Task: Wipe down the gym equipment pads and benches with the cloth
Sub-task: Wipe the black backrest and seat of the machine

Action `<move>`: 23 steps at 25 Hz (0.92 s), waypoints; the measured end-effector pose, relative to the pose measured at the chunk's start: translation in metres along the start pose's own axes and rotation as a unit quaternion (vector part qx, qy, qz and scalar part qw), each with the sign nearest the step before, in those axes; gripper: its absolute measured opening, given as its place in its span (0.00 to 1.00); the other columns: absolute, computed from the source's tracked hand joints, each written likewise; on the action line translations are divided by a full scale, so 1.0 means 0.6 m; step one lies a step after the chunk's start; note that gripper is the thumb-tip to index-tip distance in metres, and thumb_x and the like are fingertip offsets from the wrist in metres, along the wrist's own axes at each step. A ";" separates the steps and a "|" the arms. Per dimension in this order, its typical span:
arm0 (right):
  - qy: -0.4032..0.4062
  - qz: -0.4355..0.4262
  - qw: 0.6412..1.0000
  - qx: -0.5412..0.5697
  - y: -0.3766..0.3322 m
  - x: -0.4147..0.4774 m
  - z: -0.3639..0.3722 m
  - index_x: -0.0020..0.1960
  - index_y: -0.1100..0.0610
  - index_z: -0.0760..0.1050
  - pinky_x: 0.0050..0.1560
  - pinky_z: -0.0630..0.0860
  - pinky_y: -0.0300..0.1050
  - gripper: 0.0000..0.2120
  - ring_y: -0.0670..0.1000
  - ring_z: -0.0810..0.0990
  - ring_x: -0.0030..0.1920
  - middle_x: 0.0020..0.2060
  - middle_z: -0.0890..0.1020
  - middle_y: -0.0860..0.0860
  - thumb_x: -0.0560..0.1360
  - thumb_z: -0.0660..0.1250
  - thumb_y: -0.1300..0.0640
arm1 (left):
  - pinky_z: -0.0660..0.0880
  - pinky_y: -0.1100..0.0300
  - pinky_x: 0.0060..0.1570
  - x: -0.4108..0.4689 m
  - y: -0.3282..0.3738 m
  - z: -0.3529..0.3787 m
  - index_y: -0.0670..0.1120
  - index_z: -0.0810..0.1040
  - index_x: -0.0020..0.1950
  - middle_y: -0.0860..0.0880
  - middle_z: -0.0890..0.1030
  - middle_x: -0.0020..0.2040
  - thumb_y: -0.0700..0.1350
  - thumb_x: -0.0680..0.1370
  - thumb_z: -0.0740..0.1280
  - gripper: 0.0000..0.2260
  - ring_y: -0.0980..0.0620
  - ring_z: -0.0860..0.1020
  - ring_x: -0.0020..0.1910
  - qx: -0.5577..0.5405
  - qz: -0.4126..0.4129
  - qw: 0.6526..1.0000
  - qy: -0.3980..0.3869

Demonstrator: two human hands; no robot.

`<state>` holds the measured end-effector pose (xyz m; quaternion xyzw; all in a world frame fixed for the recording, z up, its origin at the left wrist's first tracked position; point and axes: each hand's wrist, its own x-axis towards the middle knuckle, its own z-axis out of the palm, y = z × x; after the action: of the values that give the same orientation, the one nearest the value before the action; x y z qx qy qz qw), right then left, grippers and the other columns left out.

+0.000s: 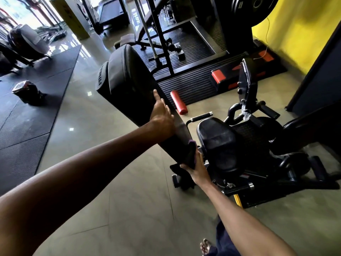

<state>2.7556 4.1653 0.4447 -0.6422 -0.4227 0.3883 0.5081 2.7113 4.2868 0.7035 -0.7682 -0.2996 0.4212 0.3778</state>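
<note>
While right hand [196,168] grips cloth [190,154] at frame centre and left hand [162,116] lies flat on back pad [127,80], bunched grip may let cloth slip mid-wipe.

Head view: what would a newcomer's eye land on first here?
The long black padded backrest slants across the centre, the left hand resting on its edge. At its lower end the right hand holds a dark cloth with a purple edge against it. A red foam cylinder lies on the floor to its right.
</note>
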 end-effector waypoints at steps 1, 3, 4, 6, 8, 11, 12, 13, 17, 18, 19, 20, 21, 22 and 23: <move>0.006 -0.020 1.000 0.003 -0.008 0.003 -0.001 0.79 0.34 0.55 0.74 0.64 0.65 0.46 0.41 0.62 0.76 0.76 0.64 0.42 0.69 0.78 0.37 | 0.44 0.23 0.71 0.000 -0.001 0.000 0.49 0.62 0.80 0.40 0.58 0.81 0.62 0.83 0.51 0.29 0.34 0.52 0.80 0.000 -0.001 1.000 -0.002; 0.008 -0.087 0.996 0.002 -0.073 0.018 -0.001 0.80 0.40 0.60 0.74 0.63 0.66 0.41 0.44 0.59 0.79 0.79 0.61 0.41 0.74 0.78 0.48 | 0.45 0.24 0.71 -0.002 -0.003 -0.002 0.49 0.62 0.80 0.40 0.58 0.81 0.64 0.83 0.50 0.30 0.34 0.52 0.80 -0.008 -0.001 1.000 -0.004; 0.000 -0.112 0.994 0.010 -0.114 0.027 -0.001 0.80 0.43 0.60 0.75 0.64 0.63 0.41 0.45 0.59 0.80 0.80 0.60 0.42 0.75 0.77 0.53 | 0.45 0.24 0.72 -0.003 -0.003 -0.004 0.50 0.62 0.80 0.40 0.58 0.81 0.66 0.82 0.50 0.31 0.34 0.52 0.80 -0.011 0.000 1.000 -0.004; -0.010 -0.137 0.990 0.041 -0.168 0.049 0.000 0.81 0.49 0.60 0.76 0.64 0.54 0.42 0.45 0.58 0.80 0.81 0.59 0.44 0.74 0.78 0.56 | 0.45 0.24 0.71 -0.004 -0.001 -0.005 0.50 0.62 0.80 0.41 0.58 0.81 0.67 0.81 0.53 0.33 0.34 0.51 0.81 -0.011 -0.002 1.000 -0.011; -0.024 -0.142 0.988 0.053 -0.178 0.059 -0.003 0.81 0.50 0.60 0.77 0.62 0.48 0.41 0.45 0.58 0.80 0.81 0.59 0.44 0.75 0.77 0.56 | 0.44 0.25 0.71 -0.003 -0.002 -0.004 0.50 0.64 0.79 0.41 0.59 0.81 0.67 0.81 0.55 0.32 0.34 0.52 0.81 -0.011 -0.005 1.000 -0.012; -0.051 -0.051 0.993 0.098 -0.154 0.052 -0.011 0.78 0.43 0.63 0.77 0.63 0.49 0.27 0.42 0.66 0.76 0.75 0.69 0.42 0.82 0.67 0.47 | 0.45 0.25 0.72 -0.003 -0.004 -0.002 0.51 0.65 0.79 0.41 0.61 0.80 0.64 0.83 0.50 0.29 0.35 0.53 0.80 -0.019 -0.003 1.000 0.004; -0.045 0.000 0.993 0.113 -0.137 0.053 -0.012 0.77 0.44 0.66 0.75 0.65 0.46 0.24 0.40 0.70 0.72 0.71 0.73 0.42 0.82 0.64 0.44 | 0.44 0.25 0.72 -0.002 -0.003 -0.001 0.50 0.65 0.79 0.41 0.61 0.80 0.63 0.84 0.49 0.28 0.35 0.54 0.80 -0.020 -0.006 1.000 0.007; -0.041 0.046 0.989 0.133 -0.115 0.060 -0.012 0.75 0.46 0.68 0.73 0.66 0.41 0.23 0.39 0.72 0.70 0.70 0.76 0.43 0.82 0.63 0.42 | 0.44 0.25 0.72 -0.001 -0.003 0.000 0.50 0.65 0.79 0.41 0.61 0.80 0.63 0.84 0.48 0.28 0.35 0.54 0.80 -0.018 -0.010 1.000 0.009; -0.049 0.144 0.980 0.130 -0.053 0.119 -0.019 0.78 0.52 0.67 0.78 0.61 0.48 0.35 0.47 0.70 0.74 0.74 0.73 0.49 0.79 0.62 0.32 | 0.44 0.23 0.71 0.008 0.003 0.001 0.50 0.62 0.81 0.40 0.58 0.81 0.63 0.84 0.49 0.29 0.35 0.52 0.81 -0.017 -0.015 1.000 -0.002; -0.058 0.156 0.978 0.123 -0.033 0.160 -0.018 0.78 0.53 0.67 0.78 0.61 0.49 0.36 0.48 0.70 0.74 0.73 0.74 0.51 0.78 0.62 0.32 | 0.43 0.22 0.70 0.010 0.004 -0.005 0.50 0.59 0.82 0.41 0.56 0.82 0.63 0.83 0.48 0.30 0.35 0.50 0.81 -0.019 -0.016 1.000 -0.014; -0.080 0.155 0.978 0.114 -0.025 0.201 -0.019 0.78 0.54 0.67 0.78 0.62 0.51 0.41 0.50 0.70 0.74 0.73 0.74 0.52 0.74 0.63 0.30 | 0.42 0.22 0.70 0.012 0.004 -0.011 0.51 0.57 0.82 0.41 0.54 0.83 0.64 0.83 0.47 0.30 0.35 0.49 0.81 -0.022 -0.014 0.999 -0.031; -0.102 0.143 0.978 0.108 -0.026 0.241 -0.016 0.79 0.53 0.66 0.78 0.62 0.52 0.45 0.50 0.71 0.74 0.73 0.74 0.52 0.70 0.63 0.29 | 0.40 0.22 0.69 0.012 0.003 -0.018 0.51 0.55 0.82 0.41 0.52 0.83 0.65 0.83 0.47 0.31 0.35 0.47 0.81 -0.030 -0.011 0.998 -0.050; -0.122 0.137 0.976 0.118 -0.034 0.272 -0.011 0.79 0.52 0.66 0.78 0.63 0.53 0.46 0.50 0.71 0.74 0.73 0.74 0.52 0.68 0.64 0.29 | 0.39 0.21 0.69 0.014 0.004 -0.023 0.52 0.54 0.83 0.41 0.51 0.83 0.66 0.83 0.47 0.31 0.34 0.46 0.81 -0.044 -0.011 0.997 -0.062; -0.135 0.141 0.972 0.130 -0.052 0.291 -0.007 0.79 0.48 0.65 0.78 0.63 0.52 0.44 0.49 0.71 0.74 0.73 0.74 0.50 0.69 0.65 0.29 | 0.38 0.21 0.68 0.020 0.006 -0.027 0.52 0.54 0.83 0.41 0.51 0.83 0.66 0.83 0.48 0.32 0.34 0.46 0.81 -0.054 -0.012 0.996 -0.066; -0.151 0.139 0.970 0.127 -0.097 0.277 -0.012 0.79 0.45 0.65 0.77 0.63 0.47 0.39 0.46 0.70 0.74 0.74 0.73 0.46 0.72 0.65 0.32 | 0.37 0.21 0.68 0.026 0.006 -0.026 0.51 0.53 0.83 0.40 0.50 0.83 0.66 0.83 0.48 0.32 0.35 0.45 0.81 -0.056 -0.014 0.996 -0.065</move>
<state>2.8105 4.3264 0.4913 -0.5589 -0.3477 0.5981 0.4572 2.7329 4.2916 0.6995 -0.7547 -0.3574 0.4476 0.3198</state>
